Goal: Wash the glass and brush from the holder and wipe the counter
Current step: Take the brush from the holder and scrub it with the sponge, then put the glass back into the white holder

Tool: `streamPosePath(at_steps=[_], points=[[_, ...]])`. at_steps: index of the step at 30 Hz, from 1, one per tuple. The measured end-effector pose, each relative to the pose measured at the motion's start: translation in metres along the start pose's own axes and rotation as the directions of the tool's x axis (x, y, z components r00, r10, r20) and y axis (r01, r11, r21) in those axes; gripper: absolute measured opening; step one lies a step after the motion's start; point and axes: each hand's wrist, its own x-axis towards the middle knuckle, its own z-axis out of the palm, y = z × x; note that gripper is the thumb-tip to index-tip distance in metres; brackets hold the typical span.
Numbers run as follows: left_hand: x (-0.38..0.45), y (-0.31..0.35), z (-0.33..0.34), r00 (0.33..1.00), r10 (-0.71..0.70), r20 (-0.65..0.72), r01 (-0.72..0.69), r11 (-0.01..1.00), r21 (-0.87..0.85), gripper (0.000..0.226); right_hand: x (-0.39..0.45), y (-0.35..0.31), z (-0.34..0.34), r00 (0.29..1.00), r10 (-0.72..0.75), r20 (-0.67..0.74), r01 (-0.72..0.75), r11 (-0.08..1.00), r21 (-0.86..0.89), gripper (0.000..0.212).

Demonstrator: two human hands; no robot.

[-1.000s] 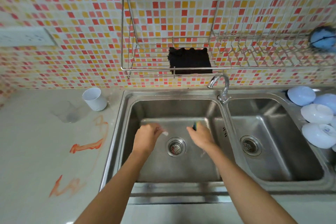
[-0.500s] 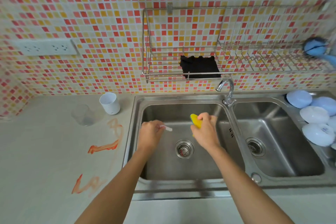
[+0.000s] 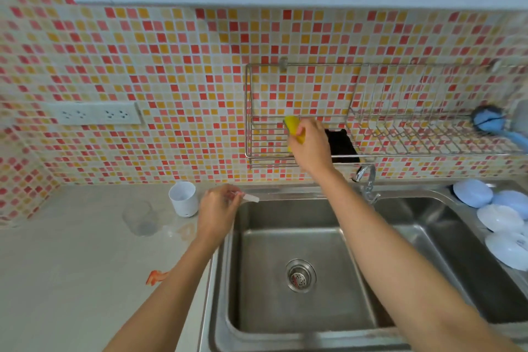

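My right hand [image 3: 313,142] is raised at the wire wall rack [image 3: 258,151] and grips a yellow sponge [image 3: 292,126], held over the rack's left section. My left hand [image 3: 218,210] hovers at the sink's back-left corner and holds a small white brush [image 3: 251,198], whose tip sticks out to the right. A clear glass [image 3: 140,218] stands upright on the counter [image 3: 71,280]. Just behind it and to the right stands a white holder cup [image 3: 183,199]. Orange stains [image 3: 155,277] mark the counter beside my left forearm.
A black cloth [image 3: 341,146] lies in the rack right of my hand. The tap [image 3: 368,180] stands between the two steel basins [image 3: 300,274]. Several pale blue and white bowls [image 3: 500,219] sit at the right. A blue scrubber [image 3: 488,120] rests on the rack's right end. A socket strip [image 3: 94,114] is on the wall.
My right hand has risen from the basin to the wall rack with the yellow sponge. My left hand moved up and left with the brush. The camera tilted upward.
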Motion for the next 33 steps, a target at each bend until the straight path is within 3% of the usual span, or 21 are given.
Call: streamPosePath(at_steps=[5, 10, 13, 16, 18, 20, 22, 25, 28, 31, 33], points=[[0.024, -0.013, -0.017, 1.0, -0.019, -0.009, 0.019, 1.0, 0.001, 0.02, 0.037, 0.003, 0.031, 0.966, 0.091, 0.241, -0.057, 0.988, -0.143, 0.008], [0.041, -0.027, -0.022, 1.0, -0.016, 0.0, 0.016, 1.0, -0.008, 0.021, 0.045, 0.005, 0.046, 0.801, 0.338, 0.493, -0.091, 0.884, -0.458, 0.059], [0.047, -0.038, -0.023, 0.999, -0.035, -0.006, 0.035, 0.999, -0.021, 0.023, 0.038, 0.002, 0.044, 0.78, 0.306, 0.546, 0.019, 0.86, -0.509, 0.081], [0.056, -0.049, -0.028, 0.998, -0.066, -0.003, 0.065, 0.998, -0.019, 0.023, 0.02, 0.005, 0.045, 0.921, 0.092, 0.379, 0.118, 0.86, -0.496, 0.081], [0.063, -0.061, -0.037, 0.996, -0.088, -0.014, 0.087, 0.996, -0.016, 0.022, -0.009, 0.003, 0.054, 0.983, -0.125, 0.137, 0.166, 0.922, -0.349, 0.07], [0.072, -0.077, -0.05, 0.993, -0.112, -0.043, 0.111, 0.993, -0.028, 0.024, -0.049, 0.0, 0.071, 0.952, -0.276, -0.135, 0.262, 0.958, -0.113, 0.055], [0.083, -0.094, -0.062, 0.988, -0.127, -0.084, 0.124, 0.992, -0.03, 0.025, -0.085, 0.002, 0.097, 0.911, -0.321, -0.259, 0.339, 0.94, 0.027, 0.048], [0.1, -0.119, -0.073, 0.977, -0.162, -0.135, 0.158, 0.986, -0.046, 0.023, -0.118, 0.01, 0.147, 0.951, -0.275, -0.144, 0.292, 0.949, 0.118, 0.048], [0.112, -0.15, -0.071, 0.977, -0.171, -0.124, 0.17, 0.985, -0.02, 0.02, -0.125, 0.015, 0.202, 0.985, -0.153, 0.073, 0.145, 0.984, 0.105, 0.054], [0.117, -0.18, -0.065, 0.981, -0.173, -0.086, 0.177, 0.983, 0.04, 0.017, -0.111, 0.015, 0.25, 0.918, 0.046, 0.393, -0.075, 0.996, 0.058, 0.077], [0.122, -0.198, -0.061, 0.983, -0.176, -0.05, 0.18, 0.98, 0.081, 0.018, -0.096, 0.012, 0.28, 0.859, 0.142, 0.491, -0.202, 0.977, 0.072, 0.086]])
